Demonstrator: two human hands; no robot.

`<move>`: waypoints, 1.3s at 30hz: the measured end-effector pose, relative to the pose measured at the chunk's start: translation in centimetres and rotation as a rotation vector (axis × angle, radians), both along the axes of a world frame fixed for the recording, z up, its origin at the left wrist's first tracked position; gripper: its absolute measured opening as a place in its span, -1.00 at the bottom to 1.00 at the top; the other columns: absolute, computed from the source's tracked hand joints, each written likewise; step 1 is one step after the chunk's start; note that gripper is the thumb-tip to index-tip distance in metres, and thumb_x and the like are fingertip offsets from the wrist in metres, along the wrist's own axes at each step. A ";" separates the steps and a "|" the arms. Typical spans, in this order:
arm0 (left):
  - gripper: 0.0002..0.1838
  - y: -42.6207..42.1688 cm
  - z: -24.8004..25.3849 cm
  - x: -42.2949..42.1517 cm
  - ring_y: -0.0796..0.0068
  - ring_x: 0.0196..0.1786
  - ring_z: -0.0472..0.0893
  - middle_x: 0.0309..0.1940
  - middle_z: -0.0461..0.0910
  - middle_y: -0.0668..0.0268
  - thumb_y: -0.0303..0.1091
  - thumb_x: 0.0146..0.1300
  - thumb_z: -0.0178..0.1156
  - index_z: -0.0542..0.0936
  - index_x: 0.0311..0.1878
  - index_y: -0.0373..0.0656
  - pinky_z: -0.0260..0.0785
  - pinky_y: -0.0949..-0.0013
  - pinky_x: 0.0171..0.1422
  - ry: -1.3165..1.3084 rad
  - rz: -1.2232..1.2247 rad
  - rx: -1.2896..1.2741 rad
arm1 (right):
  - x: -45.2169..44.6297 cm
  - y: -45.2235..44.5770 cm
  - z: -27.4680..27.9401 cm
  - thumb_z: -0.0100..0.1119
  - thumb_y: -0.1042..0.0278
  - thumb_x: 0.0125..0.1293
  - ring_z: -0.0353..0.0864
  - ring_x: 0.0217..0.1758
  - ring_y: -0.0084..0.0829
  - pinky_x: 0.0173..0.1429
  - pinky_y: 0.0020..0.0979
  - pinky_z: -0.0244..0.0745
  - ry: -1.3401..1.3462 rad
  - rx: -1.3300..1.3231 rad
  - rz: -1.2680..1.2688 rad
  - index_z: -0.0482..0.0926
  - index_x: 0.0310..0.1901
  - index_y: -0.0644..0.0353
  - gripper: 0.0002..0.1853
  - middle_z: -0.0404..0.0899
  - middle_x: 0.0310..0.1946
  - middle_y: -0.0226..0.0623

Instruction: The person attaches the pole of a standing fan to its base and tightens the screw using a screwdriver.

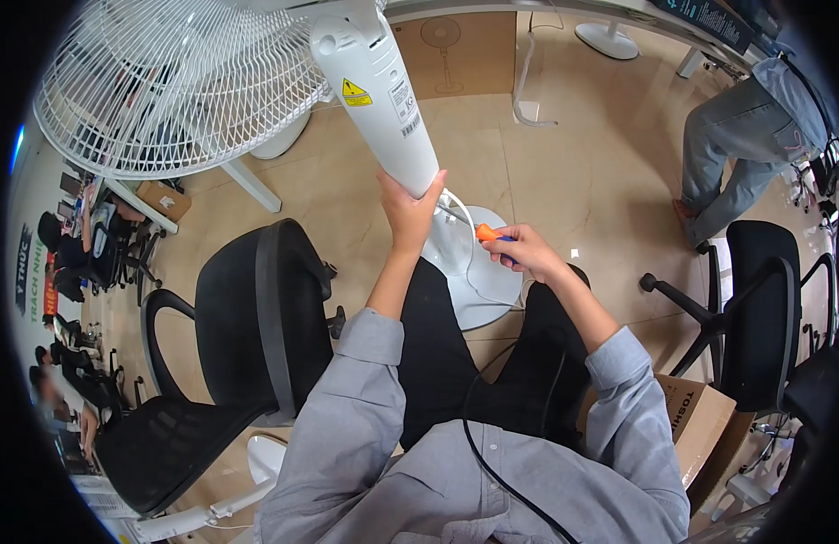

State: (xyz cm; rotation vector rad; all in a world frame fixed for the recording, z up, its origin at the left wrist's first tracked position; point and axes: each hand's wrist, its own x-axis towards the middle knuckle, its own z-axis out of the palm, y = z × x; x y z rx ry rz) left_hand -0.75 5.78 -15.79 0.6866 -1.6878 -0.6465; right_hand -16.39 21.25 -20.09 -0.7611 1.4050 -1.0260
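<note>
You're gripping the lower end of the white fan body (379,109) with your left hand (408,207), fingers wrapped around it. Your right hand (526,251) is holding an orange-and-blue screwdriver (487,234), fingers closed on the handle, shaft pointing up and left toward the fan's lower neck. Fan is standing between your knees: round white base (492,308) is sitting on the floor, wire cage (184,100) is extending off to your left. White cable (468,213) is looping down right beside the screwdriver shaft.

Step, my read: you're doing screw work at the neck, left bracing, right driving. Can't tell whether the tip is seating in a screw or which way you're turning; your left hand is partly blocking that spot.

Next move, I'd say, is calling for a steady body, shaft in line with the screw, and that cable staying clear.
</note>
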 end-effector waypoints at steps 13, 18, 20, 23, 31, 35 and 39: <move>-0.16 0.0 -0.2 0.0 0.12 0.02 0.68 0.07 0.56 -0.03 -0.28 0.14 0.54 0.23 0.35 -0.33 0.52 0.17 0.10 -0.001 -0.001 0.056 | 2.4 1.4 -0.6 0.12 0.33 0.45 0.70 -0.32 -0.32 -0.42 -0.34 0.59 1.055 -0.563 -0.052 0.59 0.14 0.31 -0.68 0.65 -0.26 -0.15; -0.18 0.0 -0.2 0.0 0.11 0.02 0.68 0.07 0.57 -0.03 -0.27 0.14 0.54 0.26 0.33 -0.33 0.52 0.16 0.10 0.012 -0.009 0.070 | 1.3 1.1 1.0 0.14 0.25 0.48 0.64 -0.35 -0.54 -0.45 -0.45 0.56 -0.061 -0.121 -0.145 0.63 0.16 0.25 -0.65 0.65 -0.16 -0.27; -0.19 -0.1 -0.3 0.1 0.11 0.02 0.68 0.07 0.57 -0.03 -0.27 0.14 0.54 0.27 0.32 -0.32 0.52 0.15 0.11 0.015 -0.009 0.073 | 0.5 1.0 1.2 0.18 0.20 0.48 0.58 -0.39 -0.62 -0.47 -0.49 0.54 -0.279 0.023 -0.201 0.63 0.15 0.26 -0.64 0.63 -0.14 -0.31; -0.20 -0.1 -0.2 0.0 0.11 0.02 0.68 0.06 0.58 -0.03 -0.27 0.14 0.54 0.28 0.32 -0.32 0.52 0.15 0.11 0.017 -0.013 0.070 | -0.6 0.4 -1.2 0.24 0.18 0.44 0.52 -0.47 -0.64 -0.48 -0.53 0.52 -0.541 0.070 -0.159 0.63 0.11 0.31 -0.62 0.67 -0.15 -0.23; -0.19 -0.2 -0.4 0.0 0.11 0.03 0.68 0.06 0.58 -0.02 -0.28 0.14 0.54 0.27 0.33 -0.29 0.52 0.15 0.12 0.026 -0.020 0.092 | 1.2 0.4 0.9 0.28 0.25 0.37 0.56 -0.52 -0.45 -0.51 -0.44 0.46 0.505 -0.168 -0.056 0.63 0.08 0.37 -0.62 0.72 -0.28 -0.18; -0.19 -0.2 -0.4 -0.1 0.11 0.02 0.68 0.05 0.58 -0.01 -0.28 0.13 0.54 0.27 0.33 -0.30 0.52 0.16 0.12 0.011 0.003 0.051 | 3.4 1.3 -0.7 0.34 0.28 0.27 0.63 -0.48 -0.30 -0.45 -0.32 0.52 1.552 -0.649 -0.105 0.66 0.08 0.34 -0.60 0.64 -0.41 -0.23; -0.20 0.0 -0.4 0.0 0.12 0.03 0.67 0.06 0.57 -0.01 -0.28 0.13 0.54 0.28 0.31 -0.30 0.51 0.16 0.12 0.015 -0.007 0.078 | 3.1 1.2 -1.4 0.40 0.30 0.23 0.64 -0.46 -0.27 -0.40 -0.28 0.55 1.494 -0.690 -0.237 0.68 0.10 0.17 -0.61 0.64 -0.39 -0.29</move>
